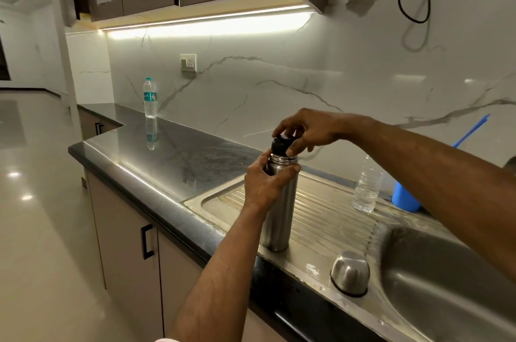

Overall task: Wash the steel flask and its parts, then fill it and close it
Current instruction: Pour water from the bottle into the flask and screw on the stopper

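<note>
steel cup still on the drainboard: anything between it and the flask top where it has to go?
Yes. The right hand grips the black stopper on the flask mouth and covers the top. The left hand holds the flask neck. The steel cup sits upside down on the drainboard, apart from the flask, with nothing visible between.

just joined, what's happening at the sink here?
A person stands the steel flask upright on the sink's drainboard. The left hand grips its upper body while the right hand pinches the black stopper sitting at the flask's mouth. The steel cup lid rests upside down beside the basin, not yet on.
</note>
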